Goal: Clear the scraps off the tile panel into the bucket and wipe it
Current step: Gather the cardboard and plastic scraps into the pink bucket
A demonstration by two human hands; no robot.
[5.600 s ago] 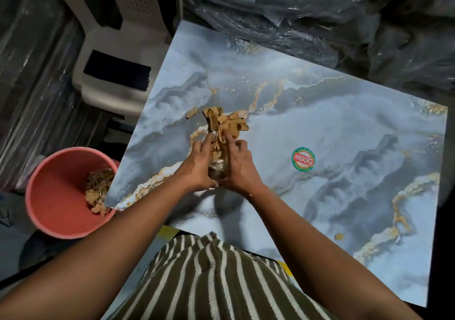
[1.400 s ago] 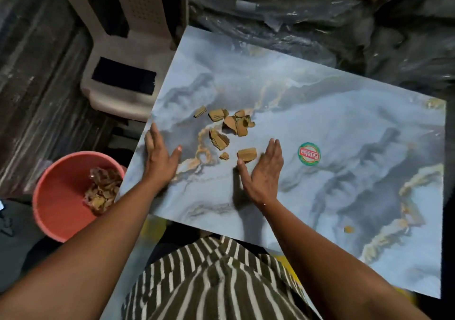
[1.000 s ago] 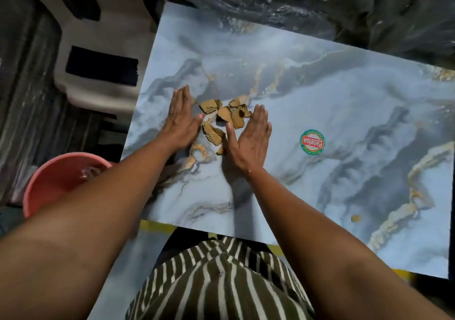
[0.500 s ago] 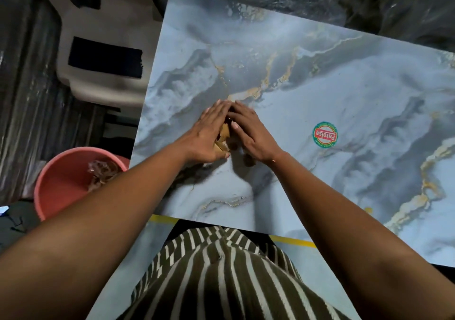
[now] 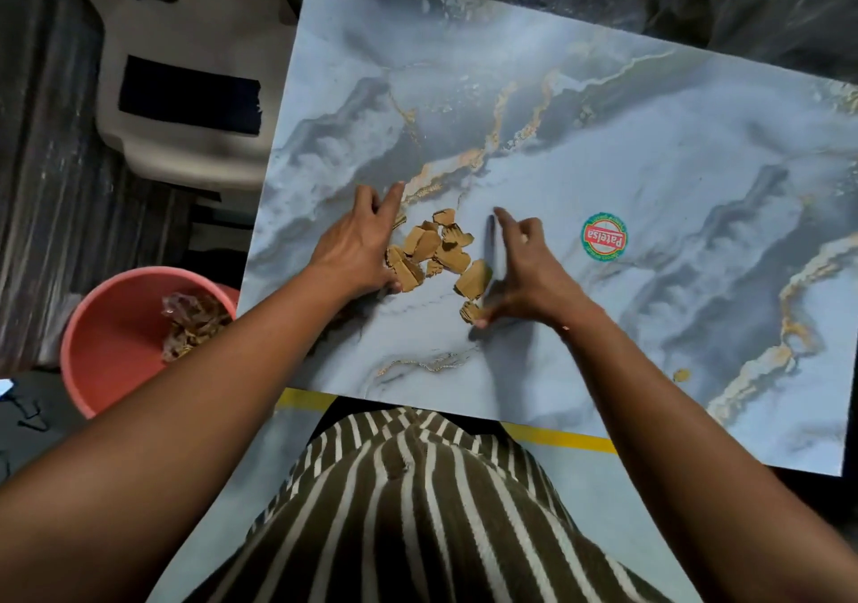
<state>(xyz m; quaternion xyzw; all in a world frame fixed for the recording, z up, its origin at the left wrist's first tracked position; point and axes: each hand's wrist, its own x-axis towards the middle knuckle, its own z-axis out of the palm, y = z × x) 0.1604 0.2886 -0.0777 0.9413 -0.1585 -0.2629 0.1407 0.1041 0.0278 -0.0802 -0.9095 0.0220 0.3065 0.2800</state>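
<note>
Neither hand had a grip on anything: the left hand (image 5: 360,249) lay palm-down with fingers spread, and the right hand (image 5: 520,268) stood on its edge with fingers loose and half curled, both unclenched. Between them sat the scraps (image 5: 436,249), a small cluster of tan, broken pieces lying on the tile panel (image 5: 580,147), toward its left half and closer to the near edge than the far one. The left hand touched the cluster's left side, thumb beside the lowest pieces. The right hand pressed against the two pieces on the right, one larger and one small chip just below it near the thumb.

One stray crumb (image 5: 681,375) lay well apart, out toward the near edge on the right. A round red-and-green sticker (image 5: 605,236) sat on the panel just right of the right hand. The panel itself was marbled grey-blue with gold veins.

Off the panel's left edge, down on the floor, the pink bucket (image 5: 111,324) stood with brown scraps already heaped inside (image 5: 195,324). Beyond the far-left corner was a pale plastic chair (image 5: 185,147) with a dark pad (image 5: 185,94) on its seat. The person's striped shirt (image 5: 418,509) filled the near foreground, with a yellow strip (image 5: 557,435) showing under the panel's near edge.
</note>
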